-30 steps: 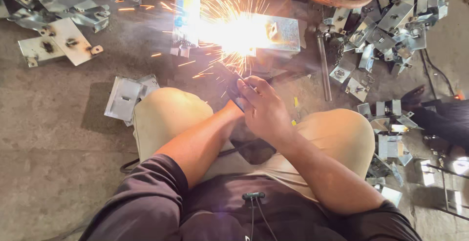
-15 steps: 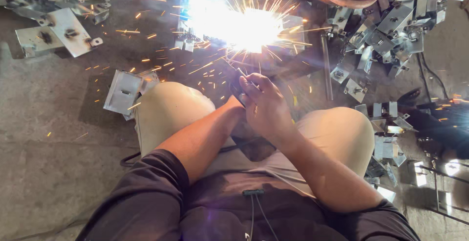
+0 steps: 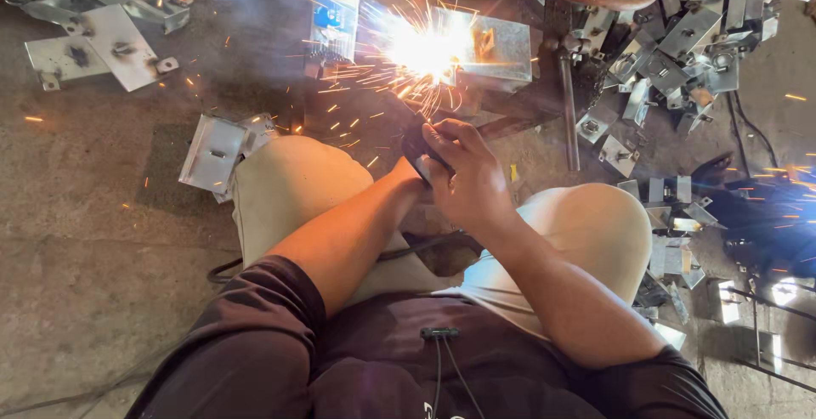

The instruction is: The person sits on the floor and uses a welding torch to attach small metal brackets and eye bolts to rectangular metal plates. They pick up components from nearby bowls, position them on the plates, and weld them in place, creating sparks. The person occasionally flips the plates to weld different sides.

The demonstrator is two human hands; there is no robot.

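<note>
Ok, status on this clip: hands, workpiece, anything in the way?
Both hands wrapped on welding handle, right hand over left hand. Bright arc on metal box bracket, sparks flying. Loose brackets piled right of it, none between.

Blue-and-yellow rectangular package on floor, left of sparks

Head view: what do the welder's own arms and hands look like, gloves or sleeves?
Both hands are bare: no gloves on the left hand or the right hand. The forearms are uncovered too. Short dark maroon sleeves end above the elbows. A thin black cable with a small clip hangs down the shirt front.
</note>
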